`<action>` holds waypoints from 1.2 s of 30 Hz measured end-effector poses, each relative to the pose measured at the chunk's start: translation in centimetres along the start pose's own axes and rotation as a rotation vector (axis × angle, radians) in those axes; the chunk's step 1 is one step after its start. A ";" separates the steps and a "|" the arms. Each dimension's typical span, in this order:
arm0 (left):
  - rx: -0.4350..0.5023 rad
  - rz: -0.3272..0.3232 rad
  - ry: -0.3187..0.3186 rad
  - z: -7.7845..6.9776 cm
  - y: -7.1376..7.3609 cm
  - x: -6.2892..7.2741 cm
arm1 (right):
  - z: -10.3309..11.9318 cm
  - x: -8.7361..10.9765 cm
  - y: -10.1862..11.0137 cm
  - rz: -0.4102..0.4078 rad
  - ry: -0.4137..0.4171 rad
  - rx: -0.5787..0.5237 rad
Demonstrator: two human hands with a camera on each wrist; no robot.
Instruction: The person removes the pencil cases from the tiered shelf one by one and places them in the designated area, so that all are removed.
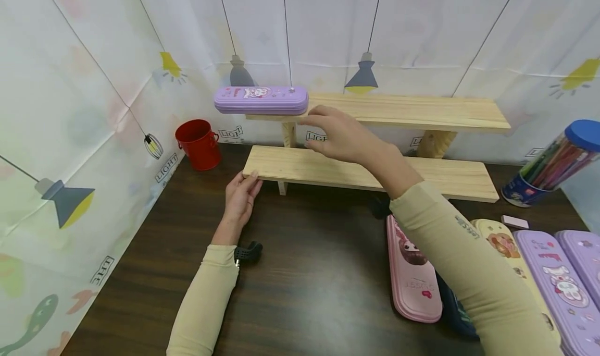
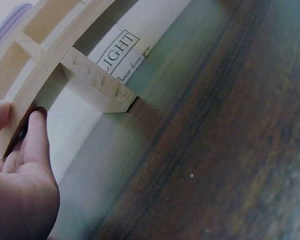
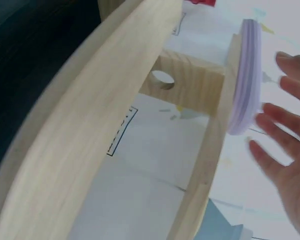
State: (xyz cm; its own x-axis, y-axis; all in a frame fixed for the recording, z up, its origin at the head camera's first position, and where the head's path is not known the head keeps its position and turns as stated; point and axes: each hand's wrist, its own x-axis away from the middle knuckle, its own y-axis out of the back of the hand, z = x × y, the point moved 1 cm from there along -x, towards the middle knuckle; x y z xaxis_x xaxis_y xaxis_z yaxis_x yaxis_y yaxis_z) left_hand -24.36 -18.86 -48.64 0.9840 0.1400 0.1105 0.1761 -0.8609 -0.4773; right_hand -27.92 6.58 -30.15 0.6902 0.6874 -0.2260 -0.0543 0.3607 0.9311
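A two-tier wooden shelf (image 1: 328,169) stands against the back wall. On the left end of its upper board lies a purple pencil case (image 1: 261,100), slightly overhanging the end. My left hand (image 1: 239,197) pinches the left front corner of the lower board, thumb on top and fingers beneath, as the left wrist view also shows. My right hand (image 1: 344,134) hovers in front of the upper board, just right of the purple case. In the right wrist view its fingers (image 3: 277,132) are spread and apart from the case (image 3: 246,77), holding nothing.
A red bucket (image 1: 199,145) stands left of the shelf. Rightward are a clear, blue-lidded tub of coloured pens (image 1: 555,163) and a small eraser (image 1: 514,222). Pink (image 1: 414,278), dark, yellow (image 1: 501,246) and purple pencil cases (image 1: 562,288) lie on the dark table, partly behind my right sleeve.
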 end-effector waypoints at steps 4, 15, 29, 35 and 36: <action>0.008 -0.002 -0.006 0.2 0.1 -0.2 | -0.2 -2.4 -0.4 -0.067 0.011 -0.015; 0.014 0.013 0.004 1.0 -1.0 -0.4 | -2.0 -4.8 -0.5 -0.236 -0.063 0.033; -0.018 0.035 0.003 0.6 -1.2 -0.5 | -3.4 -5.0 -0.6 -0.110 -0.182 0.020; -0.008 0.031 -0.003 0.7 -1.3 -0.5 | -3.5 -4.6 -0.7 -0.131 -0.207 -0.048; -0.008 0.033 -0.002 0.7 -1.4 -0.5 | -3.5 -4.5 -0.6 -0.133 -0.209 -0.040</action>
State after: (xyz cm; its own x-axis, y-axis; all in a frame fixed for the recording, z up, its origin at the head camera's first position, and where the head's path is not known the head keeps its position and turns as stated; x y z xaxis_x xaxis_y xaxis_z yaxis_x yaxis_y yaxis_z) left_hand -25.07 -17.42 -48.65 0.9893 0.1122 0.0928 0.1430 -0.8690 -0.4736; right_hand -33.55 5.49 -30.75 0.8270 0.4889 -0.2776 0.0208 0.4668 0.8841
